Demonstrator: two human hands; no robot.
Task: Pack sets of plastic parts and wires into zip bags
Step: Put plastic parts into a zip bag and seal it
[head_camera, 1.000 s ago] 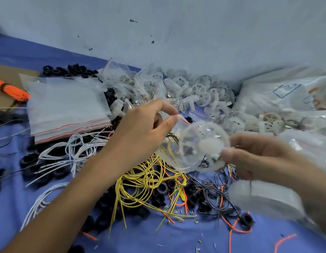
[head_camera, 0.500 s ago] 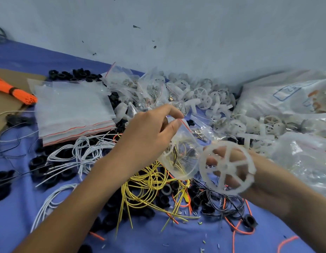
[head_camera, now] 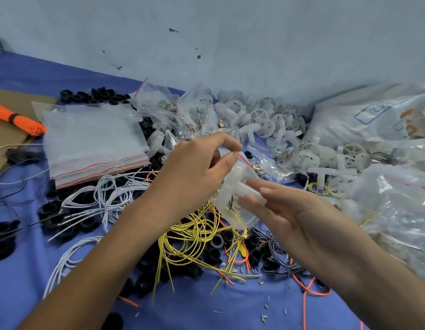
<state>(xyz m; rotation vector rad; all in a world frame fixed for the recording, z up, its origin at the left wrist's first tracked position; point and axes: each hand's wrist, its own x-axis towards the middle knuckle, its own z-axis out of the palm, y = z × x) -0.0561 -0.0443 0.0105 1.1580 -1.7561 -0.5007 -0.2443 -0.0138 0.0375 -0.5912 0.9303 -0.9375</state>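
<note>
One bag [head_camera: 242, 217] mouth-up, part [head_camera: 250, 191] stem rightward

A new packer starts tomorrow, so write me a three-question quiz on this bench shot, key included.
1. True or false: the left hand pinches the mouth of the zip bag.
2. What does the right hand hold at that bag? A) a black ring B) a white plastic part C) an orange wire
3. Fill in: the stack of empty zip bags lies to the ____ of both hands.

Key: 1 true; 2 B; 3 left.
</note>
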